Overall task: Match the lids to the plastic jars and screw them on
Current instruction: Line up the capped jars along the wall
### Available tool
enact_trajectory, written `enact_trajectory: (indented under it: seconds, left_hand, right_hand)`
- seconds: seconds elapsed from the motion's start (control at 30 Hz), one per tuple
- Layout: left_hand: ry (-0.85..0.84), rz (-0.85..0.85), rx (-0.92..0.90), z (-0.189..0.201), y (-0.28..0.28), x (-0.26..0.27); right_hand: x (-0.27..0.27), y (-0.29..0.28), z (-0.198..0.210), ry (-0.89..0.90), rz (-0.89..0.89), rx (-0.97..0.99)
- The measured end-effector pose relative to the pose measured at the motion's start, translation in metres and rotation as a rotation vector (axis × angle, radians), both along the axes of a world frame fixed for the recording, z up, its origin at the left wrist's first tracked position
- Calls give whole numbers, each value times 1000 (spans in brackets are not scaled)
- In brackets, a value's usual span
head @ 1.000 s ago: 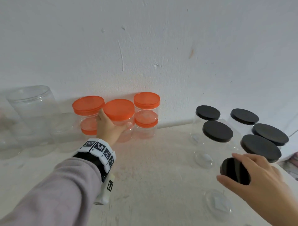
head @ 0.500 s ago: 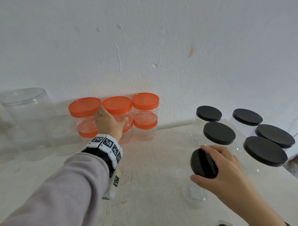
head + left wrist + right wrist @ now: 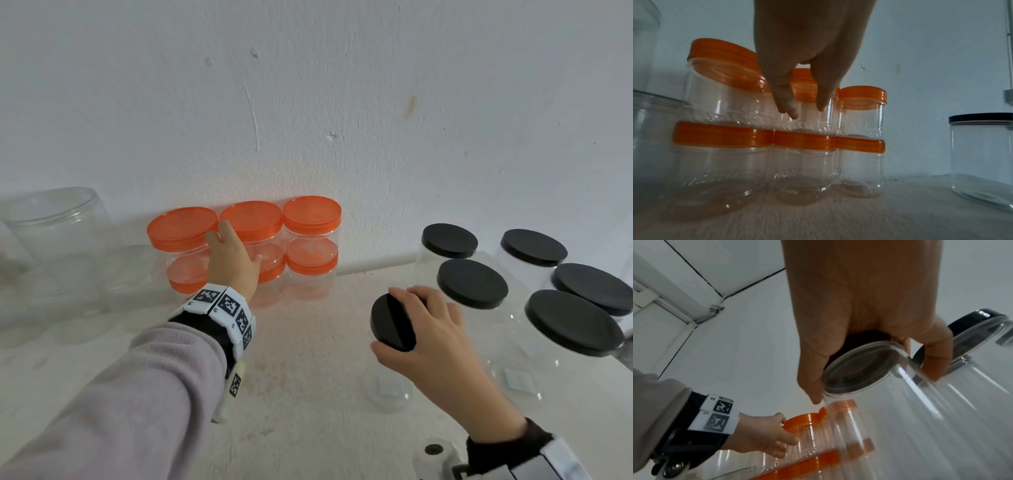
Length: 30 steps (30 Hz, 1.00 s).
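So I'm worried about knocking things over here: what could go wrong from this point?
The left hand rests its fingers on the upper middle orange-lidded jar; these jars are stacked two high, so a nudge could topple the stack.

The right hand holds a black-lidded jar by the lid alone, and it tilts; if the lid isn't fully screwed on, the jar might drop.

That jar hangs close to the other black-lidded jars and could bump them.
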<state>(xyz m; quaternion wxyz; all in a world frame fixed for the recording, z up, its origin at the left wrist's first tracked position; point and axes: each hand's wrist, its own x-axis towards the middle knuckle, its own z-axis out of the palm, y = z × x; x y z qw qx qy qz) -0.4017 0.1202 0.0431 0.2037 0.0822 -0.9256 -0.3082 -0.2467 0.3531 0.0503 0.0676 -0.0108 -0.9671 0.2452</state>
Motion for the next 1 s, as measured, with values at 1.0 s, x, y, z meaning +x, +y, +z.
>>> enact_trajectory:
  seconds: [1.0]
  left_hand:
    - [-254,-1018,-99,2,111,106]
  right_hand:
    - [-16,78,37,230,-206,-420]
